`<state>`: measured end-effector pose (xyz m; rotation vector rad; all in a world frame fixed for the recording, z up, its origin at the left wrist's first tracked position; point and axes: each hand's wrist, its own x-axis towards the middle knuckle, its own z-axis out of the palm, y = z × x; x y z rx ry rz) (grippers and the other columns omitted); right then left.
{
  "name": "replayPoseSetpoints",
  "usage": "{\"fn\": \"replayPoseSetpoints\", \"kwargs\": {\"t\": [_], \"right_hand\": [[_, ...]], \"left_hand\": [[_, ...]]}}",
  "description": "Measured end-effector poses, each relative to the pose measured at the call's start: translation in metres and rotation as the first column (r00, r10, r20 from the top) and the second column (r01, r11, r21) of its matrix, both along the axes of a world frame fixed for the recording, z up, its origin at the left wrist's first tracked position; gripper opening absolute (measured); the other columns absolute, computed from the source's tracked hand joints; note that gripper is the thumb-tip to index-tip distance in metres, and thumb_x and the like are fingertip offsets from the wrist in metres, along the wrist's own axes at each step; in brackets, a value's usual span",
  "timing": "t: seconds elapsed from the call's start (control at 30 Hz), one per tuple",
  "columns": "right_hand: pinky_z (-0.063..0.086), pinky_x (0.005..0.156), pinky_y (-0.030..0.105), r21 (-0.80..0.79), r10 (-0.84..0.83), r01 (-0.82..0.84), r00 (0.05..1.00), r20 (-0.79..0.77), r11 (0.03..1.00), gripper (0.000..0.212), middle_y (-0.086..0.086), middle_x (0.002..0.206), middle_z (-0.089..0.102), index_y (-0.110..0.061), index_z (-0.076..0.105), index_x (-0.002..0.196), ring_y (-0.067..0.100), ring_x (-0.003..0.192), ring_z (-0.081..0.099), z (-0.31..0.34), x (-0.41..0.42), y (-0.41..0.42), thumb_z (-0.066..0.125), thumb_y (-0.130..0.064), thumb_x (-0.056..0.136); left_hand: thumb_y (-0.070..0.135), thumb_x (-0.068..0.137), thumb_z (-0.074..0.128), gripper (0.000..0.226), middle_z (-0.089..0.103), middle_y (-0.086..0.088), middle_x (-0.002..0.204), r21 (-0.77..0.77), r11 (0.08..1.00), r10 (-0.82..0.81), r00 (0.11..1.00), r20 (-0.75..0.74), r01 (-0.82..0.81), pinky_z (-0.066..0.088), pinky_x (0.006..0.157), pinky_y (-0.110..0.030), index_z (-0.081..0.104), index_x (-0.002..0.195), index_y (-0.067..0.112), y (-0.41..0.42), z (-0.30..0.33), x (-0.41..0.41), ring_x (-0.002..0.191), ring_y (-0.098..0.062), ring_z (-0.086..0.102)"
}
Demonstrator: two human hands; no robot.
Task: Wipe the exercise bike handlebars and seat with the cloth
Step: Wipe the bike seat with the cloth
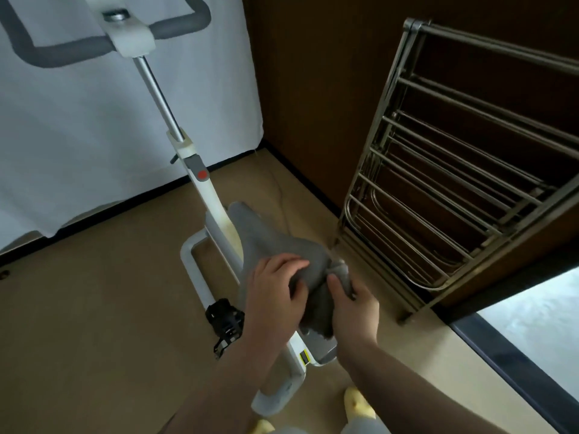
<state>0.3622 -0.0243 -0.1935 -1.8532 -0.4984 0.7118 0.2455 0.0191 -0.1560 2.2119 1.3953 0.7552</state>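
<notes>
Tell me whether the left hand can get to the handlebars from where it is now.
Probably not without stepping forward. The left hand rests on the grey seat beside the right hand holding the cloth, while the handlebars sit far ahead beyond the long post; nothing blocks the path.

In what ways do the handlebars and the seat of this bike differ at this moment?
The handlebars form a bent grey loop, while the seat is a broad grey pad with a narrow nose. No hand touches the handlebars, but on the seat the left hand rests and the right hand holds the cloth. The handlebars lie far from the person, the seat close. Both are grey.
</notes>
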Motion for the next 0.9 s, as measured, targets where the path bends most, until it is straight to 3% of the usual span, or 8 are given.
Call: {"fn": "replayPoseSetpoints", "kwargs": {"t": [0.13,0.23,0.27,0.4,0.53,0.63,0.8,0.9], "right_hand": [[0.054,0.082,0.044,0.051,-0.061,0.064,0.997,-0.054,0.997,0.004,-0.001,0.094,0.062,-0.037,0.063,0.082,0.015,0.086,0.06,0.017,-0.002,0.014,0.065,-0.04,0.083],[0.04,0.08,0.005,0.11,0.062,-0.069,0.996,0.069,0.992,0.028,-0.01,0.103,0.051,-0.039,0.059,0.107,-0.003,0.091,0.05,0.021,-0.026,-0.002,0.07,-0.026,0.085],[0.037,0.077,0.001,0.11,0.055,-0.064,0.994,0.091,0.992,0.031,-0.009,0.103,0.05,-0.034,0.062,0.111,-0.006,0.091,0.049,0.019,-0.026,-0.002,0.072,-0.024,0.084],[0.05,0.091,0.034,0.055,-0.096,0.099,0.994,-0.056,0.994,0.031,-0.001,0.106,0.057,-0.029,0.067,0.109,0.008,0.092,0.056,0.019,-0.015,0.014,0.071,-0.038,0.08],[0.036,0.083,0.01,0.086,-0.021,0.008,0.989,0.148,0.996,0.036,-0.008,0.105,0.047,-0.031,0.06,0.118,-0.003,0.09,0.047,0.024,-0.031,0.001,0.071,-0.03,0.084],[0.04,0.095,0.026,0.002,-0.046,0.047,0.972,0.232,0.999,0.039,-0.005,0.105,0.046,-0.017,0.064,0.121,0.012,0.105,0.048,0.026,-0.016,0.011,0.07,-0.029,0.084],[0.033,0.085,0.009,0.063,0.079,-0.117,0.902,0.425,0.991,0.036,-0.007,0.105,0.048,-0.017,0.066,0.12,0.013,0.103,0.048,0.025,-0.032,-0.004,0.071,-0.026,0.085],[0.036,0.084,0.019,-0.04,0.117,-0.11,0.928,0.354,0.993,0.032,-0.006,0.105,0.048,-0.015,0.066,0.116,0.015,0.103,0.052,0.026,-0.001,0.012,0.067,-0.029,0.087]], "left_hand": [[0.016,0.083,0.065,0.032,0.059,0.012,0.116,-0.017,0.998,-0.068,0.997,-0.034,0.067,0.027,0.088,-0.015,0.067,0.114,0.024,0.006,0.001,-0.005,0.105,-0.009,0.048],[0.021,0.085,0.063,0.029,0.06,0.01,0.117,-0.035,0.995,-0.095,0.994,-0.046,0.093,0.032,0.09,-0.021,0.065,0.114,0.022,0.011,0.001,-0.008,0.107,-0.013,0.05],[0.022,0.085,0.062,0.029,0.06,0.009,0.116,-0.035,0.993,-0.111,0.993,-0.042,0.11,0.035,0.091,-0.024,0.065,0.114,0.022,0.012,0.001,-0.01,0.106,-0.014,0.051],[0.024,0.081,0.059,0.035,0.059,0.01,0.117,-0.024,0.98,-0.196,0.979,-0.047,0.195,0.042,0.092,-0.032,0.064,0.116,0.024,0.017,0.001,-0.015,0.106,-0.014,0.05],[0.021,0.084,0.064,0.035,0.059,0.01,0.119,-0.003,0.975,-0.224,0.974,-0.027,0.224,0.041,0.093,-0.03,0.064,0.118,0.023,0.018,-0.001,-0.019,0.107,-0.014,0.048],[0.019,0.079,0.066,0.036,0.059,0.011,0.117,0.005,0.972,-0.235,0.972,-0.019,0.235,0.041,0.092,-0.029,0.065,0.115,0.023,0.019,-0.003,-0.019,0.105,-0.013,0.047],[0.019,0.082,0.067,0.018,0.064,0.01,0.106,0.027,0.985,-0.171,0.984,0.046,0.17,0.047,0.083,-0.032,0.067,0.1,0.022,0.023,-0.006,-0.016,0.096,-0.013,0.052],[0.017,0.08,0.067,0.019,0.066,0.011,0.103,0.047,0.988,-0.147,0.988,0.047,0.145,0.048,0.079,-0.033,0.069,0.097,0.025,0.027,-0.006,-0.01,0.091,-0.011,0.052]]}}
